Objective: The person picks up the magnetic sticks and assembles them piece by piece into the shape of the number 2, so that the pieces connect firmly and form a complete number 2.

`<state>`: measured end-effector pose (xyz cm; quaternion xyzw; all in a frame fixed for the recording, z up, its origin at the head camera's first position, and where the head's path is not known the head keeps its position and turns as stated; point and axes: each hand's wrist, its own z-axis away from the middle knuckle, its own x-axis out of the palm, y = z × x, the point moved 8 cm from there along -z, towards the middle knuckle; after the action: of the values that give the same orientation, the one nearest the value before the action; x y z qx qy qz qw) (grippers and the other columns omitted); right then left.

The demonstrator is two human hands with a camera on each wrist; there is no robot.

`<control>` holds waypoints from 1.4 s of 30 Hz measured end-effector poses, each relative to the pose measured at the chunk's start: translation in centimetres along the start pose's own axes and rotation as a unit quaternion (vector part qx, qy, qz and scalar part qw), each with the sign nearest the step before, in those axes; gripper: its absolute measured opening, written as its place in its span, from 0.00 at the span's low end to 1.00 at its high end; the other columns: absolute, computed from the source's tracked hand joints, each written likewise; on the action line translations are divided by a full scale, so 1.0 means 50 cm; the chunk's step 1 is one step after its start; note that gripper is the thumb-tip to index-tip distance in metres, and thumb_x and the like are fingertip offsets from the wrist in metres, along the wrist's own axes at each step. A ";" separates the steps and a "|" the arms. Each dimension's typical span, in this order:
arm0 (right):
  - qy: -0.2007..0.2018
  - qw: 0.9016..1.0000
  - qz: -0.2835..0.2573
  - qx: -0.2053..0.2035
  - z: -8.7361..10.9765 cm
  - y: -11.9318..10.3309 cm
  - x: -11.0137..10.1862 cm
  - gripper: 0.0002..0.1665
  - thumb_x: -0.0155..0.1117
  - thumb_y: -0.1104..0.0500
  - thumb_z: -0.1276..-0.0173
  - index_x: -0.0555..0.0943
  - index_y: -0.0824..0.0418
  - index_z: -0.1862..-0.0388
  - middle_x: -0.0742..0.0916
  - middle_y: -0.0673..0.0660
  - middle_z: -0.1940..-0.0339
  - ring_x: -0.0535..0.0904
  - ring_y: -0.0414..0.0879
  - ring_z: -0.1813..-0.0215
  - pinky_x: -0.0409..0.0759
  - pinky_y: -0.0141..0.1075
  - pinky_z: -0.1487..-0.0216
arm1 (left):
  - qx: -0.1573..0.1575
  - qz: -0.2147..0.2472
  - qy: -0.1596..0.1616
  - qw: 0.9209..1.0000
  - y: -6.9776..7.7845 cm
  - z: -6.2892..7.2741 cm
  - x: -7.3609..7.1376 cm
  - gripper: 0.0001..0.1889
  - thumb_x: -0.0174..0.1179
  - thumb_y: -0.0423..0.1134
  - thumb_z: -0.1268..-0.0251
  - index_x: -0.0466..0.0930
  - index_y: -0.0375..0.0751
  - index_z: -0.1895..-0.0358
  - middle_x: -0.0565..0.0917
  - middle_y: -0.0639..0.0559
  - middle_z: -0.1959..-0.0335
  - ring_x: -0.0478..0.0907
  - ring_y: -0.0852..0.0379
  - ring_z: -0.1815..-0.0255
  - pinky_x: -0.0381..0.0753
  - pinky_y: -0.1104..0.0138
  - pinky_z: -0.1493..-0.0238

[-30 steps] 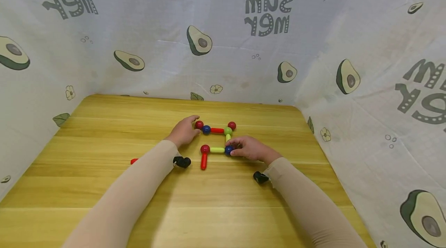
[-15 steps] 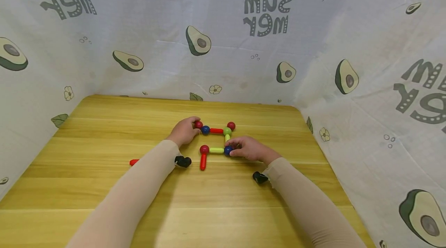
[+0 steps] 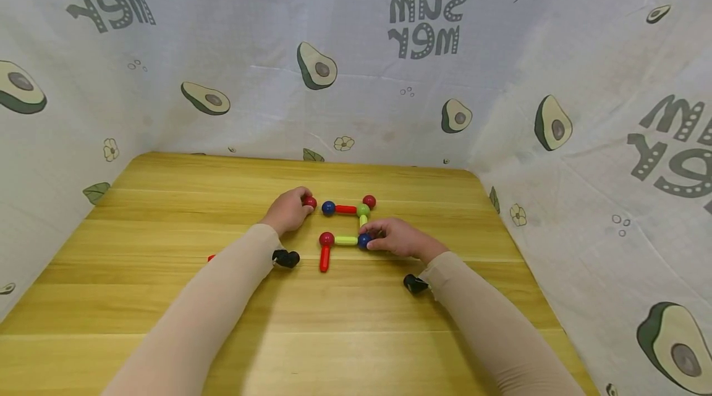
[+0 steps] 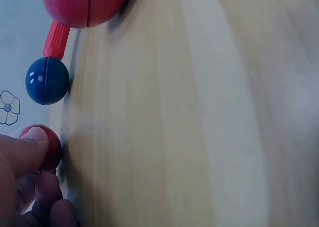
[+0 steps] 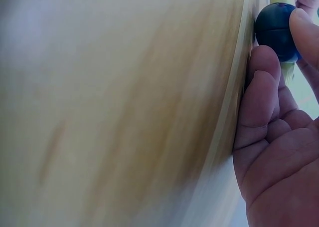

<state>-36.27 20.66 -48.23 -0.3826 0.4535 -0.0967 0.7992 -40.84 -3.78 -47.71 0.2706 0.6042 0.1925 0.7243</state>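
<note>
Red ball pinched in left hand, blue ball pinched in right hand

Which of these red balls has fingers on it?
The leftmost red ball in the head view, pinched by the left hand. Untouched: the middle one, joining a red stick and yellow stick, and the rightmost, beside the green ball.

A pale grey-white printed cloth hangs behind and along both sides of a yellow-brown wood-grained tabletop with rounded far corners. Creases run across the fabric, which carries green-rimmed cream avocado halves, small cream five-petalled flowers, grey-green leaves and dotted grey lettering that reads "summer" in mirror writing. Soft light leaves a pale sheen on the near middle of the wood.
</note>
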 end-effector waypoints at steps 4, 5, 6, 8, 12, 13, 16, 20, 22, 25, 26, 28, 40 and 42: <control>0.000 1.000 0.009 0.001 0.001 -0.003 -0.001 0.20 0.70 0.56 0.25 0.84 0.54 0.36 0.87 0.55 0.47 0.80 0.48 0.45 0.79 0.50 0.32 | 0.001 -0.008 -0.010 1.000 -0.011 0.008 -0.005 0.22 0.57 0.43 0.18 0.72 0.40 0.28 0.79 0.39 0.32 0.77 0.42 0.37 0.75 0.48 0.27; 0.000 1.000 0.012 0.000 0.001 -0.004 -0.001 0.20 0.70 0.56 0.25 0.84 0.53 0.36 0.87 0.55 0.47 0.80 0.48 0.45 0.79 0.51 0.32 | 0.001 -0.010 -0.011 1.000 -0.013 0.010 -0.006 0.22 0.57 0.43 0.18 0.72 0.40 0.28 0.79 0.39 0.32 0.77 0.42 0.37 0.75 0.48 0.27; 0.001 1.000 0.015 0.000 0.001 -0.005 -0.001 0.20 0.70 0.56 0.24 0.84 0.53 0.36 0.87 0.55 0.46 0.81 0.49 0.45 0.79 0.51 0.32 | 0.001 -0.012 -0.012 1.000 -0.016 0.013 -0.008 0.22 0.57 0.43 0.18 0.71 0.40 0.28 0.79 0.38 0.32 0.77 0.42 0.37 0.75 0.48 0.27; 0.002 1.000 0.020 0.000 0.000 -0.006 0.000 0.20 0.69 0.56 0.24 0.84 0.53 0.36 0.87 0.55 0.46 0.81 0.49 0.44 0.79 0.51 0.31 | 0.001 -0.018 -0.015 1.000 -0.020 0.019 -0.010 0.22 0.57 0.43 0.18 0.71 0.40 0.29 0.79 0.38 0.33 0.77 0.42 0.37 0.75 0.48 0.28; 0.003 0.999 0.032 0.000 -0.004 -0.009 0.001 0.20 0.69 0.55 0.24 0.84 0.52 0.35 0.87 0.55 0.45 0.81 0.48 0.44 0.78 0.52 0.31 | 0.002 -0.022 -0.020 1.000 -0.026 0.033 -0.014 0.21 0.57 0.43 0.18 0.72 0.40 0.30 0.80 0.39 0.34 0.77 0.43 0.39 0.76 0.49 0.29; 0.002 0.999 0.035 0.001 -0.005 -0.009 0.002 0.20 0.69 0.55 0.24 0.84 0.52 0.35 0.87 0.55 0.45 0.81 0.48 0.44 0.78 0.52 0.31 | 0.003 -0.023 -0.022 0.999 -0.027 0.037 -0.014 0.20 0.57 0.43 0.18 0.72 0.40 0.31 0.80 0.40 0.35 0.77 0.43 0.40 0.76 0.49 0.30; -0.001 0.999 0.042 0.001 -0.006 -0.013 0.003 0.20 0.69 0.55 0.24 0.84 0.52 0.35 0.87 0.55 0.45 0.81 0.48 0.44 0.78 0.53 0.31 | 0.006 -0.027 -0.030 0.999 -0.030 0.049 -0.015 0.19 0.56 0.43 0.17 0.73 0.41 0.32 0.81 0.41 0.36 0.77 0.44 0.41 0.77 0.50 0.32; -0.004 0.999 0.048 0.000 -0.007 -0.019 0.004 0.20 0.68 0.55 0.23 0.84 0.52 0.35 0.87 0.55 0.44 0.81 0.48 0.43 0.77 0.53 0.30 | 0.013 -0.029 -0.039 0.999 -0.031 0.062 -0.019 0.18 0.56 0.42 0.17 0.73 0.40 0.32 0.81 0.40 0.37 0.77 0.44 0.41 0.77 0.49 0.32; -0.005 0.999 0.050 -0.001 -0.009 -0.021 0.004 0.20 0.67 0.55 0.23 0.83 0.52 0.34 0.87 0.55 0.42 0.81 0.48 0.42 0.77 0.54 0.30 | 0.016 -0.028 -0.040 0.999 -0.032 0.067 -0.021 0.18 0.56 0.42 0.18 0.73 0.40 0.32 0.81 0.40 0.36 0.78 0.44 0.41 0.77 0.49 0.32; -0.005 0.999 0.052 0.000 -0.011 -0.022 0.005 0.19 0.67 0.55 0.22 0.83 0.52 0.35 0.87 0.55 0.42 0.81 0.48 0.41 0.76 0.54 0.29 | 0.018 -0.031 -0.040 0.999 -0.035 0.074 -0.021 0.19 0.56 0.42 0.17 0.73 0.41 0.31 0.81 0.40 0.35 0.78 0.43 0.39 0.76 0.48 0.31; -0.005 0.999 0.052 0.001 -0.012 -0.022 0.005 0.19 0.67 0.55 0.22 0.83 0.52 0.35 0.87 0.55 0.42 0.81 0.48 0.42 0.76 0.54 0.29 | 0.019 -0.032 -0.040 0.999 -0.036 0.076 -0.021 0.19 0.56 0.43 0.17 0.73 0.41 0.31 0.81 0.40 0.35 0.78 0.43 0.38 0.76 0.48 0.30; -0.005 0.999 0.052 0.003 -0.014 -0.022 0.005 0.19 0.67 0.55 0.23 0.84 0.51 0.35 0.87 0.55 0.43 0.80 0.48 0.43 0.77 0.53 0.30 | 0.021 -0.036 -0.042 0.998 -0.038 0.080 -0.021 0.19 0.56 0.42 0.17 0.74 0.41 0.31 0.81 0.40 0.35 0.78 0.44 0.37 0.76 0.48 0.31; -0.002 0.998 0.059 -0.003 -0.021 -0.029 0.003 0.20 0.68 0.57 0.23 0.84 0.51 0.35 0.87 0.55 0.44 0.78 0.48 0.51 0.75 0.37 0.53 | 0.040 -0.040 -0.050 0.997 -0.037 0.107 -0.021 0.18 0.56 0.41 0.17 0.74 0.41 0.32 0.82 0.42 0.37 0.79 0.47 0.39 0.77 0.49 0.33; 0.007 0.998 0.064 -0.003 -0.020 -0.032 -0.002 0.21 0.68 0.56 0.23 0.84 0.51 0.34 0.87 0.56 0.45 0.78 0.48 0.52 0.76 0.36 0.54 | 0.043 -0.039 -0.050 0.997 -0.036 0.112 -0.021 0.17 0.57 0.42 0.18 0.74 0.41 0.33 0.83 0.43 0.38 0.80 0.47 0.40 0.78 0.50 0.34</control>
<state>-36.82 19.12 -47.34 -0.3545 0.4832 -0.0465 0.7992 -35.63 -6.70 -47.31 0.2868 0.5851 0.1244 0.7483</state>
